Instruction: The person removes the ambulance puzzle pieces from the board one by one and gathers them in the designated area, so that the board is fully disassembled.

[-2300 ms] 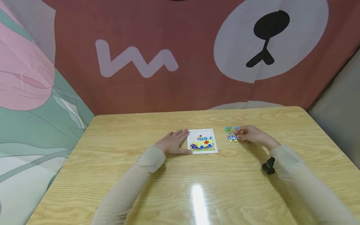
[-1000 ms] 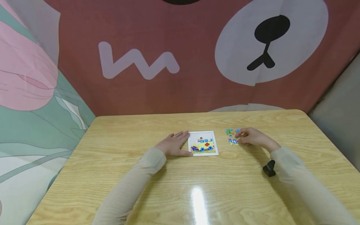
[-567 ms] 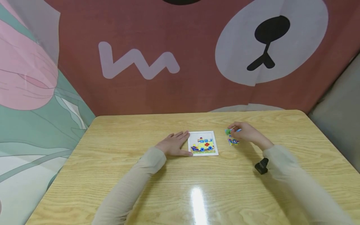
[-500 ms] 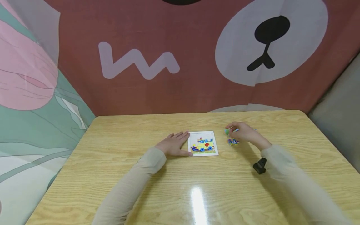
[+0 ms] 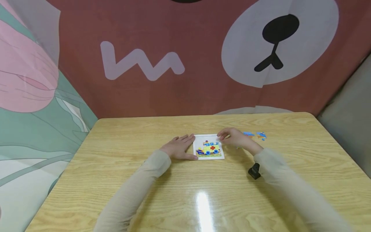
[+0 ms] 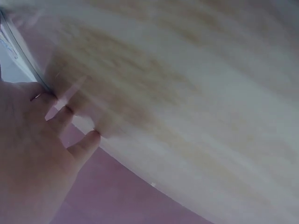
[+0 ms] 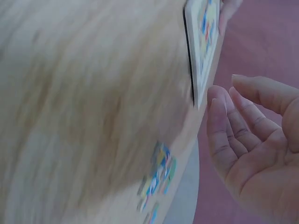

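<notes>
My left hand [image 5: 181, 148] lies with spread fingers against the left edge of the white puzzle frame [image 5: 208, 158], thumb at its lower left corner. Inside, a yellow ambulance picture [image 5: 210, 147] fills the lower part; the upper part is pale. My right hand [image 5: 236, 138] is at the frame's upper right, thumb and fingertips close together. In the right wrist view my right hand [image 7: 257, 135] has bent fingers and no piece shows between them; whether one is hidden cannot be told. Loose puzzle pieces [image 7: 161, 170] lie on the table beside the frame.
Two blue-and-orange pieces [image 5: 248, 134] [image 5: 261, 135] lie behind and right of my right hand, which partly covers another piece. A black device [image 5: 254, 171] is at my right wrist. Behind the wooden table [image 5: 130, 129] hangs a red printed cloth [image 5: 162, 96].
My right hand has moved left from the loose pieces to the frame's upper right corner, uncovering the two right-hand pieces. My left hand and the frame have stayed in place.
</notes>
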The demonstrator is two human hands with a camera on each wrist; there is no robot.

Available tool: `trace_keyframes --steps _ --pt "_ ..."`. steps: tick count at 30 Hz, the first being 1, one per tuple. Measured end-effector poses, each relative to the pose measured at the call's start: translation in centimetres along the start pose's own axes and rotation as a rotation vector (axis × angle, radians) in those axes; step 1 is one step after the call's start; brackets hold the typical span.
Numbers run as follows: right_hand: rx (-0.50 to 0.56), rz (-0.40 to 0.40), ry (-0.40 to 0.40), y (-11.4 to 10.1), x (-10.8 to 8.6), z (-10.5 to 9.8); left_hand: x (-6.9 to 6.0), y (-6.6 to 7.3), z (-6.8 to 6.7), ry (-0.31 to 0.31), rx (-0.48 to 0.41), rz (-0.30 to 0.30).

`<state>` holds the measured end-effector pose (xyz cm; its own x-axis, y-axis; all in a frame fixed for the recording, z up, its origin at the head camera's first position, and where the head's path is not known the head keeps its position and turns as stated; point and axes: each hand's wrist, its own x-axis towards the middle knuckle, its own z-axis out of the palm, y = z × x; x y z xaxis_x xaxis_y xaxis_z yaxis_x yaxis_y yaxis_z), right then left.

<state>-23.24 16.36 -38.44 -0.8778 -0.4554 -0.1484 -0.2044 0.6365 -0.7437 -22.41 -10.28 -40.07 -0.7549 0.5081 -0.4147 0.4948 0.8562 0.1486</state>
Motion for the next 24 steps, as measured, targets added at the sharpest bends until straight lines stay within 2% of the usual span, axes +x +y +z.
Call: trace_keyframes --steps 6,14,21,24 --pt "0.011 0.008 -0.05 -0.7 0.8 1.6 0.3 0.0 -0.2 -0.007 0.016 -0.02" --pt "-0.062 0.027 -0.097 -1.7 2.0 3.2 0.1 0.1 -0.4 -0.009 0.011 -0.023" --pt "-0.156 -0.031 -0.108 -2.0 2.5 3.7 0.1 0.3 -0.6 0.005 0.015 -0.014" --pt "-0.165 -0.033 -0.113 -2.2 2.4 3.6 0.1 0.3 -0.6 0.0 0.01 -0.011"
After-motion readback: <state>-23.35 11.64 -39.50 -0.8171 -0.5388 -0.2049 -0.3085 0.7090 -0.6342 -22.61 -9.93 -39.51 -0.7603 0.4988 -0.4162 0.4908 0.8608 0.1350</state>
